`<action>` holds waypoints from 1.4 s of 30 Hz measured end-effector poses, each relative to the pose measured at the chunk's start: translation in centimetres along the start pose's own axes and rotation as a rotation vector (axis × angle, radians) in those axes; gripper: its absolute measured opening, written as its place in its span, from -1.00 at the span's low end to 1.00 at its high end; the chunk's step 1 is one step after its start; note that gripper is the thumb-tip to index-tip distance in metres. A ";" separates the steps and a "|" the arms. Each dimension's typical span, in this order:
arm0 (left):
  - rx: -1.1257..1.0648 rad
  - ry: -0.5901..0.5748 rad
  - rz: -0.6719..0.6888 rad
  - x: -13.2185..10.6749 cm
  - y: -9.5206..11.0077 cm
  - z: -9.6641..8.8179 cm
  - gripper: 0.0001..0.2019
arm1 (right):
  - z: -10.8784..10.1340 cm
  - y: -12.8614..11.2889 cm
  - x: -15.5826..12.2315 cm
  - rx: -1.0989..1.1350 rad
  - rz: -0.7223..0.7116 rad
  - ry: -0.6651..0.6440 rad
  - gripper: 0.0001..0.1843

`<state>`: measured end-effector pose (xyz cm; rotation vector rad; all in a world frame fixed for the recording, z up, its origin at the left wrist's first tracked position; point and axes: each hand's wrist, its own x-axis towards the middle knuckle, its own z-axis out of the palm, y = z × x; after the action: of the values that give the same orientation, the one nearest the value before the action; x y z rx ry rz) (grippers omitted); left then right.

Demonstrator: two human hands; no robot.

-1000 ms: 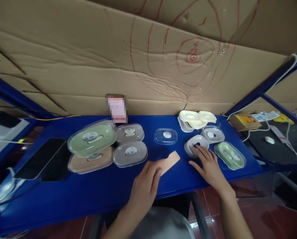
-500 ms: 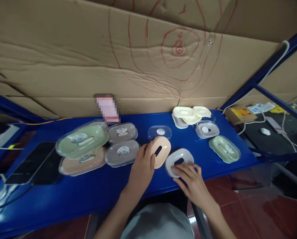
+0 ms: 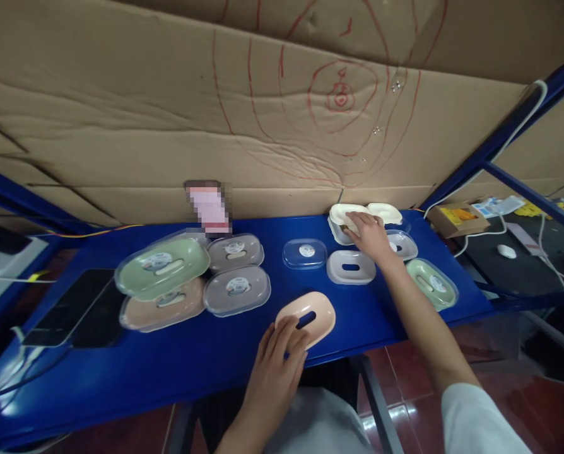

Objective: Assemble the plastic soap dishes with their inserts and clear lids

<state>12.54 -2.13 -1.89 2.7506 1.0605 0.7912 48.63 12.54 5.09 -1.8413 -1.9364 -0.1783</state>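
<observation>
A peach oval tray (image 3: 323,309) with a slot in its middle lies near the table's front edge. Around its left end are the fingers of my left hand (image 3: 279,353), some over the rim. At the back right, my right hand (image 3: 371,236) has its fingers bent down onto the stacked cream oval trays (image 3: 346,210); its fingertips are partly hidden. Just below that hand stands a pale grey oval dish (image 3: 351,274) with a slot. To its left is a clear lid (image 3: 304,253) bearing a round label.
On the left sit green (image 3: 187,255), peach and grey (image 3: 237,290) lidded dishes, beside a dark tablet (image 3: 69,302). A phone (image 3: 209,207) leans on the cardboard (image 3: 144,151). Another green dish (image 3: 431,284) stands at the right, near a blue frame post (image 3: 462,161).
My right hand has let go of the grey dish, now farther back, and reached to the cream trays. My left hand has brought the peach tray closer to the front edge.
</observation>
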 end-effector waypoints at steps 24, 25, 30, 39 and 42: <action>-0.090 -0.096 0.210 -0.3 -4.0 -1.7 -0.73 | -0.3 -9.9 -16.8 0.193 -0.110 0.018 -0.41; -0.100 -0.068 0.169 -1.3 -4.4 -1.8 -0.76 | 0.1 -9.5 -15.7 0.146 -0.117 0.013 -0.42; -0.144 0.024 -0.010 -4.5 -4.7 -2.5 -0.74 | 2.0 -10.8 -12.3 0.106 -0.267 -0.186 -0.50; -0.009 -0.036 0.083 -1.1 -5.5 -2.6 -0.44 | 0.8 -16.4 -17.4 0.241 -0.355 -0.277 -0.50; -0.062 -0.135 0.154 -0.6 -6.2 -2.4 -0.45 | 0.5 -16.4 -18.4 0.220 -0.386 -0.319 -0.41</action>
<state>7.24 1.90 -1.64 2.8119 0.7949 0.6331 32.60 -5.67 0.64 -1.4067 -2.4095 0.2155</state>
